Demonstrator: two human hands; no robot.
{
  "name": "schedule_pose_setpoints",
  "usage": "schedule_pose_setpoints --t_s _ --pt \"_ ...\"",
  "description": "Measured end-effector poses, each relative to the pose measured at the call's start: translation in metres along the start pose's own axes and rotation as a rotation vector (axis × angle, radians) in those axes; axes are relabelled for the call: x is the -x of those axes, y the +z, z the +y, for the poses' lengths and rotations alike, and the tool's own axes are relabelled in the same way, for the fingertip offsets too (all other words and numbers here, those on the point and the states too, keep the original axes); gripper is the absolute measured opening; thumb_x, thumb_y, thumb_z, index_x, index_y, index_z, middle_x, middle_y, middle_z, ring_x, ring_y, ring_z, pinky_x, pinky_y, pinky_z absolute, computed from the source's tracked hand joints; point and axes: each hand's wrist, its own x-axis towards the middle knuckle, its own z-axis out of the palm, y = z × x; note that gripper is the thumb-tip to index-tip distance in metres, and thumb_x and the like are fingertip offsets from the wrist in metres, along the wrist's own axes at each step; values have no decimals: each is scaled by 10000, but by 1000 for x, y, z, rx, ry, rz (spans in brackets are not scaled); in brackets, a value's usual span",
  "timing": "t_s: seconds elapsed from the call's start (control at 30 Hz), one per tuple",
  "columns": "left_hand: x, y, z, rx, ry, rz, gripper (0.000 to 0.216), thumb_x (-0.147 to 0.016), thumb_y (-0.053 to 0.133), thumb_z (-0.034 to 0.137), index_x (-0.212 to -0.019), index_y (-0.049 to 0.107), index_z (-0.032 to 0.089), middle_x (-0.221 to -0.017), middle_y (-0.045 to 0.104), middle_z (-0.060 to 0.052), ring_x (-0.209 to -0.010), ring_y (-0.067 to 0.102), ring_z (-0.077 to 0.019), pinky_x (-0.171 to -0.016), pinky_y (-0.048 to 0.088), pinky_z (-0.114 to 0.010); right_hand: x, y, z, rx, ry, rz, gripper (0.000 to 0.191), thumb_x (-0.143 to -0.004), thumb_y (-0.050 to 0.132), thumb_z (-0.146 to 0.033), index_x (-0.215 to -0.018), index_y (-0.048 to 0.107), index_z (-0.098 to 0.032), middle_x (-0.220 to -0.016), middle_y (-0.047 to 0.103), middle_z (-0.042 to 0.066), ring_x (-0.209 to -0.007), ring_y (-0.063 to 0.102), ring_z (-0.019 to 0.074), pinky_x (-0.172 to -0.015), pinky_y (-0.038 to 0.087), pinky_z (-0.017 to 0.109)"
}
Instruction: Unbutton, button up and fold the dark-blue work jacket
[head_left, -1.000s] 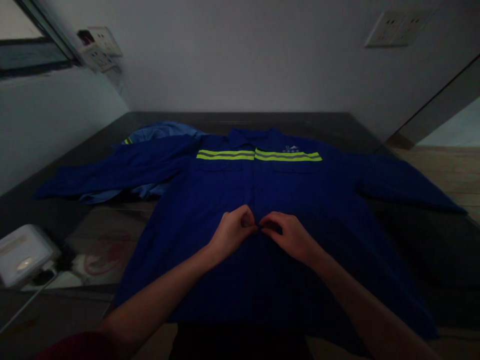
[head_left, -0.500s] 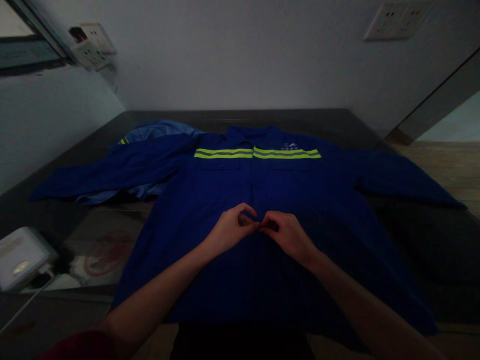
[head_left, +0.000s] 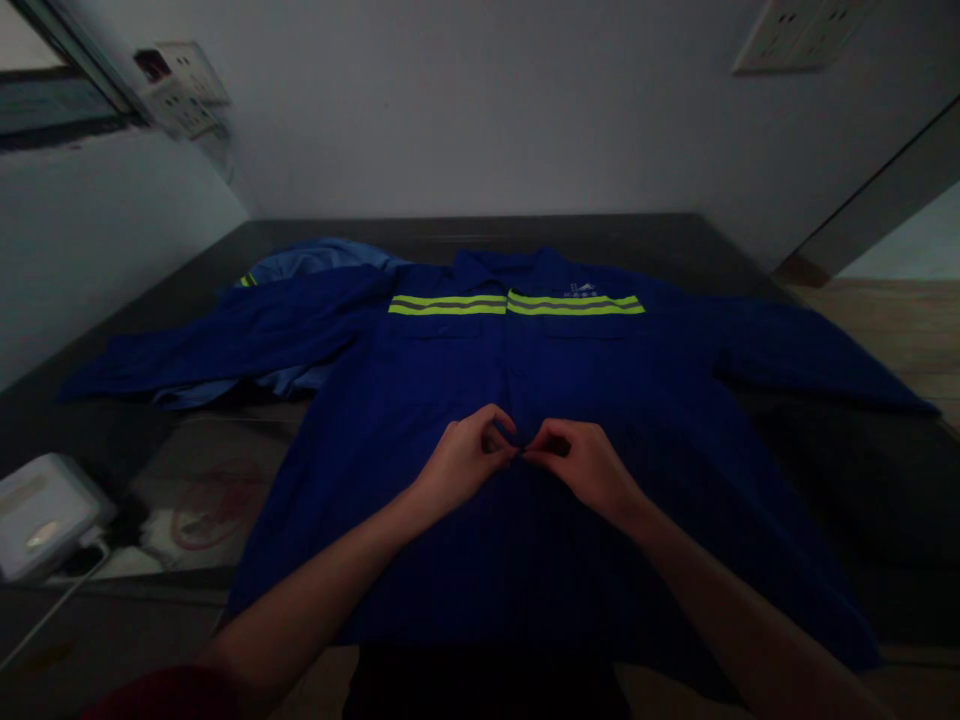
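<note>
A blue work jacket (head_left: pixel 450 370) with a yellow-green reflective chest band (head_left: pixel 577 305) lies spread face up, collar away from me and sleeves out to both sides. Over the middle of its front opening my two hands meet. My left hand (head_left: pixel 474 450) pinches the jacket's front edge between thumb and forefinger. Close beside it, my right hand (head_left: pixel 574 455) pinches the edge from the other side, fingertips almost touching the left ones. Whatever small fastener may be between the fingertips is hidden and too dark to make out.
A lighter blue garment (head_left: pixel 322 258) is bunched under the sleeve on the left. On the dark table (head_left: pixel 645 228), a white box (head_left: pixel 49 510) with a cable sits at the left edge. Wall sockets (head_left: pixel 799 35) are on the wall behind.
Both hands stay at the same spot on the front opening. The right hand has shifted slightly to the right; the jacket lies as before.
</note>
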Motion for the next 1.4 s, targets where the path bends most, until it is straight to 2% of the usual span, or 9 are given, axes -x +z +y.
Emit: schedule_pose_setpoints --t_s 0.13,0.23,0.37,0.5,0.7,0.87,1.0,1.2,1.4 --pt "1 1 3 -136 63 4 152 -762 597 122 -886 569 205 -701 656 37 -659 630 -133 -582 422 -216 -2 -2 0 -71 69 -27 65 -715 692 -178 -674 642 -177 -652 670 3 -625 624 154 -573 430 247" --pt "2 1 3 -185 47 4 145 -760 581 122 -882 566 201 -707 649 32 -655 622 -132 -579 415 -217 -3 -2 0 -136 102 -58 44 -719 671 -175 -687 640 -179 -653 679 11 -627 639 160 -581 458 252" --pt "2 -1 0 -275 -16 -25 110 -782 588 248 -878 593 195 -695 651 10 -636 613 -151 -539 393 -227 -3 -2 1 -202 101 -61 15 -724 656 -186 -712 648 -184 -660 683 12 -631 652 159 -604 488 257" --pt "1 -3 -2 -349 -17 -81 178 -825 534 337 -846 646 201 -708 658 -11 -632 600 -159 -529 372 -235 -1 -3 0 -203 90 -44 22 -728 656 -181 -708 649 -182 -652 682 12 -624 653 158 -604 497 257" --pt "3 -2 0 -336 0 -114 151 -809 535 289 -811 660 204 -711 654 -1 -620 576 -148 -525 344 -232 -2 -1 2 -157 40 -58 22 -740 662 -182 -761 665 -184 -718 708 24 -664 669 166 -624 508 265" --pt "2 1 3 -322 20 -112 125 -801 555 261 -716 601 183 -647 599 18 -584 529 -128 -517 303 -232 -2 1 1 -128 8 -22 30 -760 654 -195 -735 662 -181 -705 700 19 -657 657 157 -612 488 251" --pt "1 1 4 -326 32 -111 151 -807 560 253 -676 555 179 -613 549 33 -572 498 -120 -524 288 -232 -3 -1 0 -128 20 -19 50 -758 654 -202 -716 666 -177 -648 679 8 -603 634 145 -578 468 243" --pt "0 1 2 -409 67 -120 114 -813 571 257 -722 554 190 -647 564 33 -620 511 -134 -562 288 -244 -4 -4 1 -192 48 -40 41 -742 650 -193 -708 665 -175 -612 664 0 -553 620 134 -554 469 237" --pt "0 5 1 -451 54 -95 111 -804 564 232 -708 527 192 -639 548 28 -640 520 -147 -572 305 -259 -6 -5 3 -262 112 -117 57 -747 645 -216 -733 664 -164 -604 651 0 -552 618 131 -551 481 235"
